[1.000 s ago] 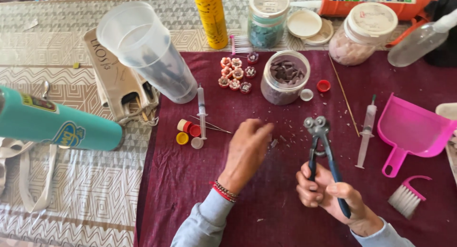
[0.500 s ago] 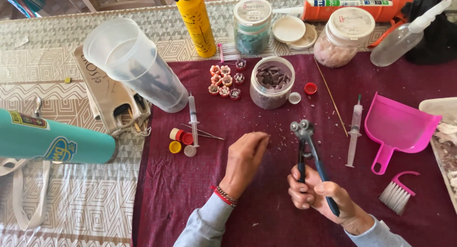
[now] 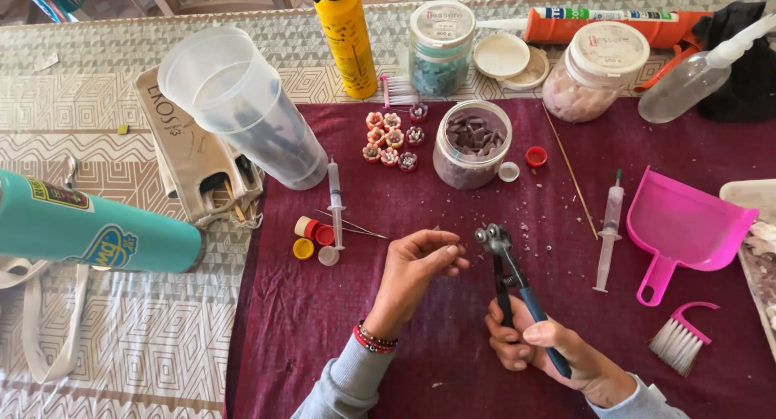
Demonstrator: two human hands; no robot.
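Nippers [image 3: 508,265] with wheel blades stand upright over the maroon cloth [image 3: 453,354], handles gripped closed in the right hand [image 3: 537,346]. Left hand [image 3: 420,261] pinches its fingertips beside the wheels; whether a piece is held, I cannot tell. Better to keep the fingertips outside the wheels.

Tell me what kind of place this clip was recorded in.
Probably a home craft table for mosaic work: wheeled nippers in the right hand, jars of small tile pieces, a pink dustpan on a maroon cloth.
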